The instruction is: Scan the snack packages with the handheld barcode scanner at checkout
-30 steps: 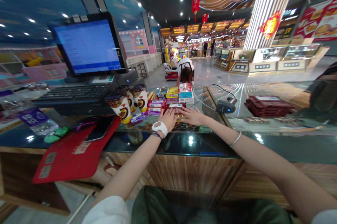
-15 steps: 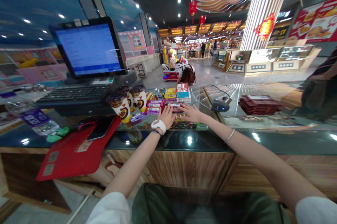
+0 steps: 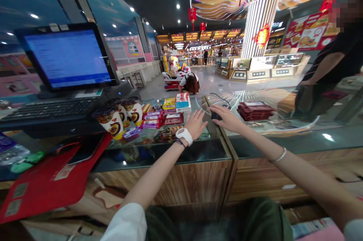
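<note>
My left hand (image 3: 195,124), with a white watch on the wrist, is over the glass counter with its fingers spread and nothing in them. It is just right of a dark red flat pack (image 3: 173,119) and purple snack packs (image 3: 151,120). My right hand (image 3: 228,119) reaches over a black handheld scanner (image 3: 216,115), fingers stretched out; whether they touch it I cannot tell. The palm side is hidden. To the right of that hand lies a stack of dark red packs (image 3: 255,111).
Patterned cups (image 3: 112,122) stand beside the keyboard (image 3: 51,109) and monitor (image 3: 68,57). A red sheet (image 3: 51,184) with a phone (image 3: 87,149) on it overhangs the front edge. White-and-blue boxes (image 3: 183,102) stand behind the snacks. A person (image 3: 340,52) is across the counter at right.
The view has swung right. Both hands have left the dark red flat pack and moved right, the right one to the scanner. More of the person at right shows.
</note>
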The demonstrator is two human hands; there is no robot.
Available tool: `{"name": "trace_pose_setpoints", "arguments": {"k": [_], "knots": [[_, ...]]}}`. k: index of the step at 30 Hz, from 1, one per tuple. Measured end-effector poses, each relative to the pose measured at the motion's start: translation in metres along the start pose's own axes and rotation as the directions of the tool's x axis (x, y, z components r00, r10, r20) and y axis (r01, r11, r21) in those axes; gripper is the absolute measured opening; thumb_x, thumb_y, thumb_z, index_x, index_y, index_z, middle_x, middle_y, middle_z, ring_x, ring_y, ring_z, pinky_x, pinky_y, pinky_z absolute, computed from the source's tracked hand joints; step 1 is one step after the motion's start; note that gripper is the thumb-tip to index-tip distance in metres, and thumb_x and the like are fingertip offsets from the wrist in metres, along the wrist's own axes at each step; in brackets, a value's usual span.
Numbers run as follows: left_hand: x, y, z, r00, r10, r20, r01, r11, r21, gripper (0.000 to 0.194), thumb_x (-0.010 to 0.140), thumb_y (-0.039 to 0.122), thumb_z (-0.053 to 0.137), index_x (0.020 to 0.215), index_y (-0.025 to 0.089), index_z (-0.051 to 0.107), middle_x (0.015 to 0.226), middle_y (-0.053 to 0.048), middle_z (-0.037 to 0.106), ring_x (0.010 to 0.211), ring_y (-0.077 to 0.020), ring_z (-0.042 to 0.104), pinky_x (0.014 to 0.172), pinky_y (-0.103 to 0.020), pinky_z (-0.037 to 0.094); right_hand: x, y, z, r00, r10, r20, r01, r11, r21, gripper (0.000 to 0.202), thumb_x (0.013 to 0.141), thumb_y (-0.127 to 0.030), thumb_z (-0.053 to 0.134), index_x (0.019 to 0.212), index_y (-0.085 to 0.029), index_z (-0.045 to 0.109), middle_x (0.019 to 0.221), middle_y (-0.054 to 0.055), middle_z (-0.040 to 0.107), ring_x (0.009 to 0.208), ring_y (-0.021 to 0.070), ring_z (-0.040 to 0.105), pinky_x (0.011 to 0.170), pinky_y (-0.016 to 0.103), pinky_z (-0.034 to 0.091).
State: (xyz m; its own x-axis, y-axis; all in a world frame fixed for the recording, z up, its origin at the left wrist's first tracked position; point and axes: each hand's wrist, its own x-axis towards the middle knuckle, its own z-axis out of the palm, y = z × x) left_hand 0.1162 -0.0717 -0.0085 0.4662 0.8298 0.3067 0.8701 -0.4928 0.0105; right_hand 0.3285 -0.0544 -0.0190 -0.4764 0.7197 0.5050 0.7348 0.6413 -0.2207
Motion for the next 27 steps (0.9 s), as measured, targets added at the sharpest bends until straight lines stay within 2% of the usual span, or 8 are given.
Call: {"name": "trace_pose_setpoints", "arguments": {"k": [4, 9, 15, 22, 27], "knots": [[0.021, 0.031, 0.009, 0.995, 0.097, -0.022, -0.098, 0.995, -0.028, 0.052, 0.102, 0.039, 0.036, 0.15, 0.018, 0.039, 0.16, -0.009, 0.036, 0.15, -0.0241, 0.029, 0.125, -0.053, 0.015, -0.032, 0.029, -0.014, 0.994, 0.042, -0.103, -0.048, 0.997, -0.059, 0.055, 0.094, -0.038, 0.047, 0.146, -0.02, 0.046, 0.153, 0.013, 0.045, 0.141, 0.0284, 0.041, 0.118, 0.051, 0.031], [0.046, 0.064, 0.021, 0.982, 0.182, -0.053, -0.184, 0.982, -0.05, 0.052, 0.101, 0.037, 0.038, 0.15, 0.018, 0.038, 0.16, -0.008, 0.036, 0.149, -0.0247, 0.029, 0.125, -0.053, 0.014, -0.064, 0.066, -0.034, 0.967, 0.116, -0.228, -0.15, 0.979, -0.139, 0.056, 0.093, -0.038, 0.048, 0.146, -0.023, 0.045, 0.151, 0.013, 0.047, 0.14, 0.0298, 0.042, 0.116, 0.054, 0.032], [0.076, 0.096, 0.03, 0.97, 0.232, -0.078, -0.236, 0.97, -0.055, 0.054, 0.1, 0.034, 0.039, 0.151, 0.017, 0.037, 0.161, -0.008, 0.033, 0.149, -0.0254, 0.028, 0.125, -0.051, 0.014, -0.093, 0.104, -0.048, 0.928, 0.241, -0.283, -0.299, 0.936, -0.184, 0.058, 0.089, -0.038, 0.05, 0.145, -0.022, 0.046, 0.151, 0.013, 0.046, 0.14, 0.0329, 0.04, 0.115, 0.057, 0.032], [0.109, 0.123, 0.038, 0.973, 0.206, -0.108, -0.216, 0.972, -0.088, 0.057, 0.098, 0.029, 0.04, 0.152, 0.015, 0.033, 0.164, -0.012, 0.026, 0.15, -0.0264, 0.026, 0.124, -0.051, 0.018, -0.111, 0.126, -0.05, 0.87, 0.332, -0.365, -0.421, 0.885, -0.199, 0.063, 0.088, -0.038, 0.049, 0.148, -0.02, 0.041, 0.156, 0.016, 0.036, 0.142, 0.0343, 0.035, 0.115, 0.057, 0.03], [0.125, 0.13, 0.05, 0.977, 0.149, -0.152, -0.166, 0.98, -0.109, 0.06, 0.096, 0.03, 0.043, 0.153, 0.014, 0.031, 0.165, -0.013, 0.023, 0.151, -0.028, 0.024, 0.125, -0.051, 0.017, -0.111, 0.135, -0.042, 0.818, 0.416, -0.398, -0.504, 0.851, -0.147, 0.068, 0.086, -0.039, 0.05, 0.149, -0.017, 0.039, 0.156, 0.018, 0.033, 0.144, 0.0338, 0.032, 0.116, 0.056, 0.03]]}}
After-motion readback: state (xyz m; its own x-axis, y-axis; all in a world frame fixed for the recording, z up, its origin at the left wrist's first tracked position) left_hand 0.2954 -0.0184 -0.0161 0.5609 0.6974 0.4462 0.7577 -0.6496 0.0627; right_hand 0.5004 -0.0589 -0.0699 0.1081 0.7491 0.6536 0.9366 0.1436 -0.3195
